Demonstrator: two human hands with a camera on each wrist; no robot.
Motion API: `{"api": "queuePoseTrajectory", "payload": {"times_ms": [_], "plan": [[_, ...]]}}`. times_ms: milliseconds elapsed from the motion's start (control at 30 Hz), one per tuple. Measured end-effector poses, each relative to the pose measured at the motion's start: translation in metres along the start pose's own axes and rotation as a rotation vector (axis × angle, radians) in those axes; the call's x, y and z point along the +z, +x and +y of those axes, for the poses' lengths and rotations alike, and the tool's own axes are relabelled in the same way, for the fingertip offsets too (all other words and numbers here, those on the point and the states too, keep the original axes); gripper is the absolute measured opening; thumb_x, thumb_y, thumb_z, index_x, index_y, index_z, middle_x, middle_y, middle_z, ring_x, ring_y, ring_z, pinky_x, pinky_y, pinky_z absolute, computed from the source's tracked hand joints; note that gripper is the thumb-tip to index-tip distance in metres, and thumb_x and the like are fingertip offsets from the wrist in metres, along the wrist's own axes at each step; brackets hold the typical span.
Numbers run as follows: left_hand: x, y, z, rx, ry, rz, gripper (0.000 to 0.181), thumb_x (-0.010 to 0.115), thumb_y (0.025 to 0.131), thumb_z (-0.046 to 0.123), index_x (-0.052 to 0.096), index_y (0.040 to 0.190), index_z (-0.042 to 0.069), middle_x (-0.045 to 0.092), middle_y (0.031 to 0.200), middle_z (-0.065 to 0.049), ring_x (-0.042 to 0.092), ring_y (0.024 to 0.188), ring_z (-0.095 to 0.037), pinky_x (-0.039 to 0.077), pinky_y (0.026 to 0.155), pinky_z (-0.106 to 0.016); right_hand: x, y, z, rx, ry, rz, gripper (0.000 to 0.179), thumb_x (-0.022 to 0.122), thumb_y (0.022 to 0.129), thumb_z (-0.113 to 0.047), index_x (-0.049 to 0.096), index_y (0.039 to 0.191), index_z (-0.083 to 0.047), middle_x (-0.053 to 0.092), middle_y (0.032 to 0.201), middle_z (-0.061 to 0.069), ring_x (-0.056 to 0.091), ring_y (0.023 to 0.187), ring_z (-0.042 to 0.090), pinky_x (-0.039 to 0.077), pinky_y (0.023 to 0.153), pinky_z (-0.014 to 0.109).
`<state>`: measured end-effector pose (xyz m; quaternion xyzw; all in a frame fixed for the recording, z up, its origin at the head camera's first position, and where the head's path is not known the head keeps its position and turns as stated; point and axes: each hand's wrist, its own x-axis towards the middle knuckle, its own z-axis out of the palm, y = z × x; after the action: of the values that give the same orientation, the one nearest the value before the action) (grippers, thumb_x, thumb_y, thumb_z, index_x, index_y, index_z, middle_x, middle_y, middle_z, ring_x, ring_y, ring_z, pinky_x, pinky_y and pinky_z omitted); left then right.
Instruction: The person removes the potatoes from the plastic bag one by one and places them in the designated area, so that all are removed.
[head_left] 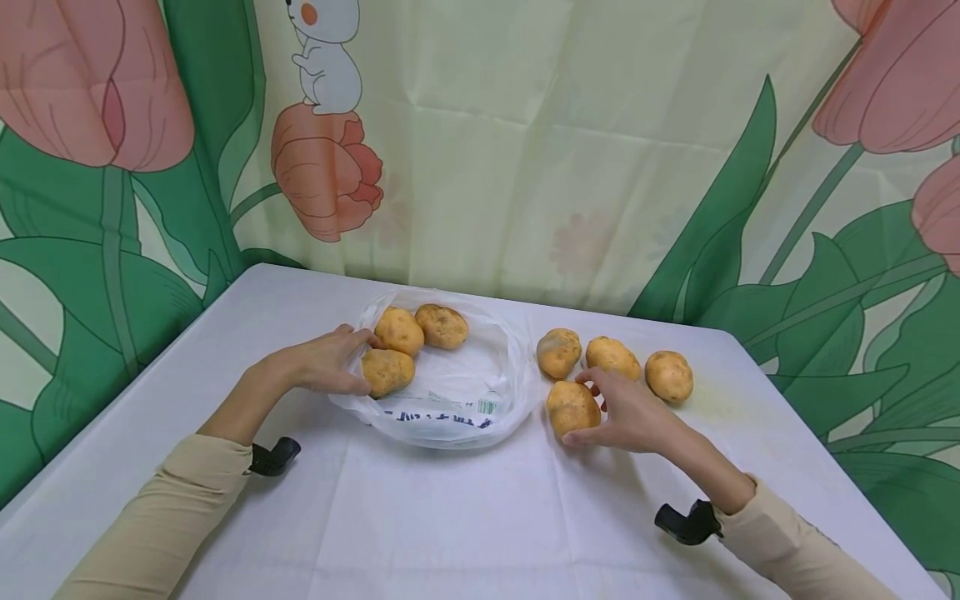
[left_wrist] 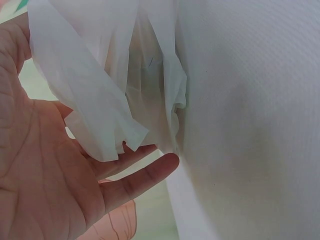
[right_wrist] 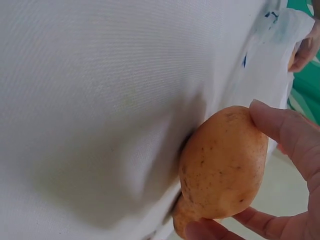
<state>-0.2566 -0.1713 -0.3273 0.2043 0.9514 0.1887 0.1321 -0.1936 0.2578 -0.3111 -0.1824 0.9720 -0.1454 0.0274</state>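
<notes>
A white translucent plastic bag (head_left: 442, 433) lies spread wide at the middle, three potatoes (head_left: 387, 372) inside along its left and back. My left hand (head_left: 326, 362) holds the bag's left rim, thumb and forefinger well apart beside the potatoes. In the left wrist view, loose plastic (left_wrist: 95, 95) hangs across the palm and hides part of the fingers. To the right of the bag, my right hand (head_left: 630, 412) grips a potato (right_wrist: 225, 165), thumb on one end and fingertips on the other. Dark specks dot its skin.
Three more potatoes stand in a row behind the right hand: one nearest the bag (head_left: 558, 353), a middle one (head_left: 613, 357) and a right one (head_left: 669, 377). A white cloth covers the table (head_left: 450, 525). Behind it hangs a tulip-printed curtain (head_left: 525, 167).
</notes>
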Motion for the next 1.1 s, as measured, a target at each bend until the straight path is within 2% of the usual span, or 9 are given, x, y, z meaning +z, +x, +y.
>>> {"api": "queuePoseTrajectory", "payload": {"times_ms": [167,400,533,767,1100], "plan": [[0.000,0.000,0.001,-0.011,0.003,-0.005,0.070,0.071,0.081,0.034,0.048,0.140,0.006,0.050,0.130,-0.022,0.052,0.114,-0.035,0.046,0.102,-0.061,-0.001,-0.001,-0.001,0.025,-0.004,-0.025,0.083,0.089,0.073,-0.051,0.055,0.131,-0.003,0.064,0.114,0.012,0.061,0.095,0.028,0.050,0.075,0.038],[0.000,-0.001,0.001,-0.001,0.004,-0.003,0.070,0.071,0.081,0.034,0.048,0.140,0.006,0.050,0.130,-0.022,0.052,0.114,-0.035,0.046,0.101,-0.061,-0.001,-0.004,-0.001,0.017,0.007,-0.032,0.087,0.088,0.074,-0.051,0.053,0.134,0.001,0.063,0.127,0.020,0.060,0.114,0.038,0.051,0.093,0.054],[0.000,-0.001,0.001,-0.003,0.002,-0.002,0.070,0.071,0.081,0.034,0.048,0.141,0.006,0.050,0.130,-0.022,0.052,0.114,-0.035,0.046,0.101,-0.061,-0.001,-0.004,-0.001,0.007,0.000,-0.024,0.088,0.089,0.074,-0.050,0.053,0.135,0.001,0.061,0.129,0.021,0.057,0.119,0.040,0.049,0.095,0.056],[0.001,-0.001,-0.001,-0.005,0.004,0.001,0.070,0.072,0.081,0.034,0.048,0.141,0.006,0.050,0.131,-0.022,0.052,0.114,-0.035,0.046,0.102,-0.061,-0.004,-0.003,-0.004,-0.033,-0.008,0.021,0.093,0.089,0.073,-0.048,0.050,0.140,0.004,0.057,0.137,0.022,0.052,0.126,0.042,0.046,0.100,0.059],[0.001,0.000,-0.002,-0.009,0.005,-0.004,0.070,0.072,0.081,0.035,0.048,0.140,0.007,0.050,0.130,-0.021,0.052,0.113,-0.034,0.047,0.100,-0.060,-0.006,0.001,-0.014,-0.076,0.029,0.090,0.086,0.089,0.078,-0.040,0.050,0.140,0.005,0.057,0.138,0.021,0.046,0.130,0.044,0.038,0.106,0.063]]}}
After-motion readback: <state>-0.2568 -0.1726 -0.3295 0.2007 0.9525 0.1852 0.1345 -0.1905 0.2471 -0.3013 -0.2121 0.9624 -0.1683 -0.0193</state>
